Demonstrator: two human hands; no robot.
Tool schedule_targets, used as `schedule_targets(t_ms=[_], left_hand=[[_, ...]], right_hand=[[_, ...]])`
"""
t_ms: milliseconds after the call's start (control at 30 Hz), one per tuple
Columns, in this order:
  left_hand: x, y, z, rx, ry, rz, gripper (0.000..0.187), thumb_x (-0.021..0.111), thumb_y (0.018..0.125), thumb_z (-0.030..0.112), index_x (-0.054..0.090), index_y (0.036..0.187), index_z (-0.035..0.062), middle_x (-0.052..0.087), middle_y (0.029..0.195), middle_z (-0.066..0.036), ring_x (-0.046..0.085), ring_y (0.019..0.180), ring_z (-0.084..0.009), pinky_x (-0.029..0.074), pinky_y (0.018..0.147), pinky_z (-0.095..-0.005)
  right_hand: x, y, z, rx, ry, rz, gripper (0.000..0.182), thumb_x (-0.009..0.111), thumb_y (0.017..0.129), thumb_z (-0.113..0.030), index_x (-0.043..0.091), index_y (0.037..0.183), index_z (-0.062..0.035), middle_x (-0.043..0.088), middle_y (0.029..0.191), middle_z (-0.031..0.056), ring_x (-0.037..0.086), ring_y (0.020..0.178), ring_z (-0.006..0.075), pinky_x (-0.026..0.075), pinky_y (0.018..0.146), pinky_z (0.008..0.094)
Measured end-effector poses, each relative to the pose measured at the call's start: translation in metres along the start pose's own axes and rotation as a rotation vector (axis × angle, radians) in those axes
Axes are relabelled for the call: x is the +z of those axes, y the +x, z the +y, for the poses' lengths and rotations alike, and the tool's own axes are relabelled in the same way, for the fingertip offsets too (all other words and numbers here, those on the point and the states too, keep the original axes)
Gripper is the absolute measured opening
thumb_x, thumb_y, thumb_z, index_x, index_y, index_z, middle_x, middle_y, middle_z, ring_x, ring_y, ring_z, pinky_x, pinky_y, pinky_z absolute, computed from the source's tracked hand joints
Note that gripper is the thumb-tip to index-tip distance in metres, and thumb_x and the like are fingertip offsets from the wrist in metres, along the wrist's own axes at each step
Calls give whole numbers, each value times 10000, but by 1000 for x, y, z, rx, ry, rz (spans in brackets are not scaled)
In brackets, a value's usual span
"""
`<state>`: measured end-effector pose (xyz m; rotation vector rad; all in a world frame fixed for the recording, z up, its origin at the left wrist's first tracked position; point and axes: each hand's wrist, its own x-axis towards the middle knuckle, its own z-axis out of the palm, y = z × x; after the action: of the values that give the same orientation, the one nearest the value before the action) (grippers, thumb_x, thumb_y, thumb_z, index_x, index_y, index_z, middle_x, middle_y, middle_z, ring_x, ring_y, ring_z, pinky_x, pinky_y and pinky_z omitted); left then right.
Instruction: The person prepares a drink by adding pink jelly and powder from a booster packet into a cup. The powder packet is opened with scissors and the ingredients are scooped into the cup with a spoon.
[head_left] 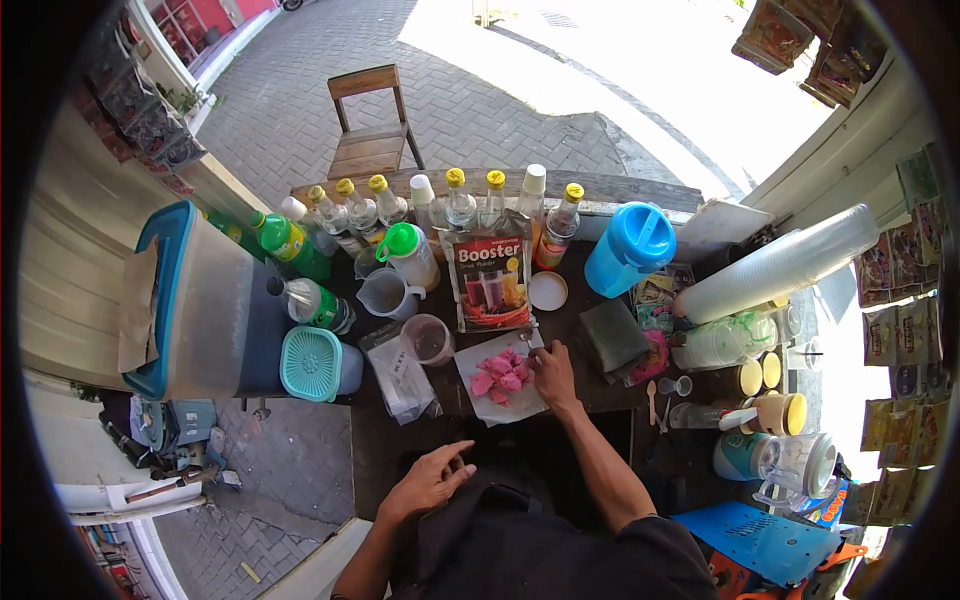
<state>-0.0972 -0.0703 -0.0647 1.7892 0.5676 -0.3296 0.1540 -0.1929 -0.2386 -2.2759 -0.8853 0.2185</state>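
Pink crumbly lumps (502, 376) lie on a sheet of white paper (478, 402) near the front of the dark table. My right hand (549, 372) is at the paper's right edge, its fingers closed on a small spoon-like utensil (527, 338) that touches the area beside the lumps. My left hand (436, 478) hovers in front of the table edge, fingers apart, holding nothing. Behind the paper stands a Booster drink powder pouch (490, 280). A clear cup (427, 340) and a plastic packet (402, 376) are left of the paper.
Bottles with yellow caps (456, 190) line the back edge. A blue jug (632, 250) and stacked plastic cups (780, 262) stand at the right. A large blue-lidded container (205, 305) and a turquoise basket lid (311, 363) are at the left. A wooden chair (370, 130) stands beyond.
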Motion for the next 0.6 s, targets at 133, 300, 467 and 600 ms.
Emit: schedule_targets(t_ms=[133, 300, 467, 600], left_hand=[[9, -70, -80, -139, -153, 911, 259, 572, 949, 227, 600, 1108, 24, 600, 901, -27, 543, 801, -104, 442, 718, -252], [46, -126, -296, -394, -681, 1139, 291, 470, 971, 226, 521, 771, 20, 607, 875, -114, 541, 730, -182, 442, 693, -334], [36, -108, -345, -330, -658, 1071, 269, 473, 969, 245, 529, 825, 25, 577, 939, -119, 515, 799, -195, 420, 742, -345], [59, -125, -381, -355, -665, 1046, 259, 475, 968, 261, 536, 868, 29, 552, 990, -123, 495, 854, -206, 402, 781, -353]], right_hand=[[-58, 7, -67, 262, 473, 62, 171, 697, 850, -185, 682, 910, -25, 568, 875, 91, 555, 772, 176, 458, 706, 309], [-214, -13, -228, 19, 1275, -301, 231, 657, 907, -182, 633, 1015, 21, 545, 952, 37, 516, 899, 87, 416, 784, 249], [-278, -33, -308, -496, 1620, -709, 239, 649, 895, -189, 659, 968, 38, 552, 882, 82, 539, 826, 147, 430, 722, 307], [-265, -39, -335, -676, 1740, -877, 326, 696, 869, -271, 682, 959, 42, 507, 946, 108, 487, 840, 201, 402, 740, 320]])
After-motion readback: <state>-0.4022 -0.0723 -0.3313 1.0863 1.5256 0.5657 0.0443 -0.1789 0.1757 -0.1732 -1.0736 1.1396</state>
